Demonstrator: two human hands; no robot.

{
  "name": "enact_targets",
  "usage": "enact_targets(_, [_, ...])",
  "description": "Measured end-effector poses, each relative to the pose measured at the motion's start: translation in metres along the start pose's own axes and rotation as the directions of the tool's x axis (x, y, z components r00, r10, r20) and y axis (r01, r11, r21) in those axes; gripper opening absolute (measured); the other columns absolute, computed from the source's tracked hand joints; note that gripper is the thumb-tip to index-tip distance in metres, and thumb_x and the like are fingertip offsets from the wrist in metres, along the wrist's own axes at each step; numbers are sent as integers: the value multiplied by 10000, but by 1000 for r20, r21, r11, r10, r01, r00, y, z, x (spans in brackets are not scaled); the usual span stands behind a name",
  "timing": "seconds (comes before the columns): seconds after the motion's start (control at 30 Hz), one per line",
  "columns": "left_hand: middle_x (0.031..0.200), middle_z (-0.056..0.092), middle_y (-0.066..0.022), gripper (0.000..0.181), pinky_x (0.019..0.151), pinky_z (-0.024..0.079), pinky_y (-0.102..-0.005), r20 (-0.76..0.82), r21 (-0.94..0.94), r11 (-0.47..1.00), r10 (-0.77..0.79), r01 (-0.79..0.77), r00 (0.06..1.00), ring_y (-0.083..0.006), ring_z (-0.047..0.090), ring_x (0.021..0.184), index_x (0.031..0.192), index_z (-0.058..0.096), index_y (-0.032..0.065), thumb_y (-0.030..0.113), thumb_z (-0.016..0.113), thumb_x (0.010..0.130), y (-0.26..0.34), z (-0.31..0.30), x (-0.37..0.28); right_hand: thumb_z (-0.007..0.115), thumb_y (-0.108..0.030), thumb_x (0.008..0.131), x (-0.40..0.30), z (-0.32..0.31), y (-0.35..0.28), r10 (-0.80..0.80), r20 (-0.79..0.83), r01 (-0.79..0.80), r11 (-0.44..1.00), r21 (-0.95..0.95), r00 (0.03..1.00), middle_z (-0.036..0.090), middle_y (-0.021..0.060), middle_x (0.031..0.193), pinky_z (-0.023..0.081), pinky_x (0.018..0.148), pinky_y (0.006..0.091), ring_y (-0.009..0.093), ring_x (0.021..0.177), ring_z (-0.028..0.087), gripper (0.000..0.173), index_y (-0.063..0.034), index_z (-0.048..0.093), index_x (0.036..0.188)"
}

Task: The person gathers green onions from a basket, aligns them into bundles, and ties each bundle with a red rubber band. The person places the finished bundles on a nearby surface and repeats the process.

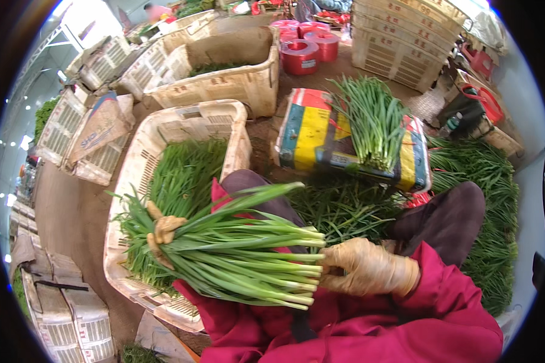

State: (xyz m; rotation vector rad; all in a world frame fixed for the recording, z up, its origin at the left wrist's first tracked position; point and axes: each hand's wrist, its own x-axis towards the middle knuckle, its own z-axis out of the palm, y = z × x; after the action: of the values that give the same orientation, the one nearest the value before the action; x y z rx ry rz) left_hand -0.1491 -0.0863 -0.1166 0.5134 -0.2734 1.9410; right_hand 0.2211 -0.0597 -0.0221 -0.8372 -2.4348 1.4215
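Observation:
My left hand (163,231), in a tan glove, is closed around the leafy part of a bunch of long green leaves, likely garlic chives (254,254). The bunch lies sideways over my lap, its pale cut ends to the right. Close to those ends is my right hand (368,267), gloved, its fingers curled; whether it holds a stem cannot be told. Beneath my left hand stands a whitish plastic crate (122,199) with more green leaves (181,177) inside. Beyond my knees another bunch (374,122) rests on a striped, coloured package (304,136).
Loose leaves (340,208) lie between my legs, and a long pile (490,245) runs along the right wall. Ahead stand another crate (236,90), red twine rolls (299,56) and stacked crates (395,50). More crates (72,313) are at the left.

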Motion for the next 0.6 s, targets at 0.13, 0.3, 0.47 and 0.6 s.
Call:
enact_targets(0.13, [855, 577, -44, 445, 934, 432, -331, 380, 919, -28, 315, -392, 869, -174, 537, 814, 1185, 556, -31, 300, 299, 1037, 78, -68, -20, 708, -131, 863, -7, -41, 27, 137, -25, -130, 975, 178, 990, 648, 53, 755, 528, 651, 329, 175, 691, 636, 110, -49, 645, 899])
enact_targets(0.3, [802, 483, -18, 386, 961, 392, -298, 221, 50, 993, 92, -106, 971, -132, 473, 799, 1325, 360, 22, 222, 420, 1000, 15, -16, 2, 800, -108, 793, 14, -44, 19, 108, 173, -182, 844, 505, 979, 609, 117, 1244, 524, 897, 317, 185, 1049, 601, 738, -49, 444, 1437])
enact_targets(0.47, [822, 506, -58, 368, 988, 375, -338, 147, 374, 917, 91, -141, 985, -164, 479, 851, 963, 547, -24, 279, 345, 1022, 15, -25, 1, 765, -59, 843, 32, -2, 15, -23, 225, -201, 363, 910, 974, 612, 45, 1237, 494, 933, 296, 132, 1027, 593, 707, -38, 429, 1464])
enact_targets(0.6, [679, 406, 35, 95, 744, 431, -244, 181, 39, 998, 43, -51, 983, -88, 415, 641, 1011, 570, 65, 78, 546, 920, 18, -38, 2, 673, -133, 951, 28, 9, 14, 34, 131, -135, 257, 957, 991, 650, -21, 939, 486, 796, 252, 79, 872, 577, 107, -38, 639, 984])
